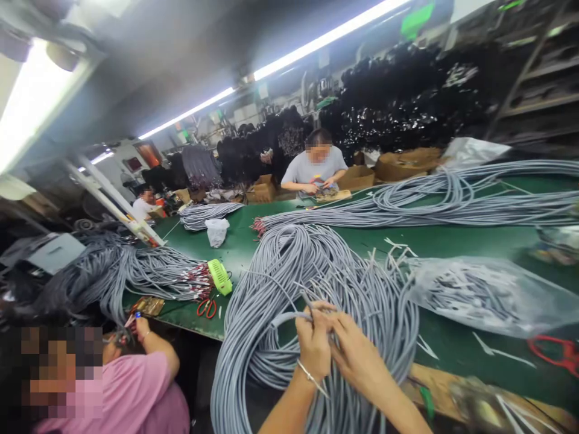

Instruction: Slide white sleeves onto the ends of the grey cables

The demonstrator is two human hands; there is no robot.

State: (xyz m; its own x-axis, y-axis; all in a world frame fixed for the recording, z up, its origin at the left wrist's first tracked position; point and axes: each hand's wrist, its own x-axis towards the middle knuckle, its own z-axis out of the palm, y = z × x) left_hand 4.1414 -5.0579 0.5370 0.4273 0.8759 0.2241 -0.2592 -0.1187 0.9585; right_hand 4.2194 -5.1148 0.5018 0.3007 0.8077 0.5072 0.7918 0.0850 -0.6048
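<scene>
A large looped heap of thin grey cable (253, 313) covers the table's edge in front of me. Above it, my left hand (313, 346), with a bracelet at the wrist, is closed around a grey cable (289, 315) whose stretch leads off to the left. My right hand (355, 349) meets it from the right, its thumb and fingers pinched at the same spot by the left fingertips. What exactly lies between the right fingertips is partly hidden. Many loose cable ends (335, 271) fan out just beyond my hands.
On the right lie a clear bag of small grey and white pieces (474, 292), red-handled scissors (554, 352) and a wooden board (438, 386). More cable bundles (407, 208) stretch across the green table. Red scissors (207, 308) and a green basket (219, 277) are left. Co-workers sit left and opposite.
</scene>
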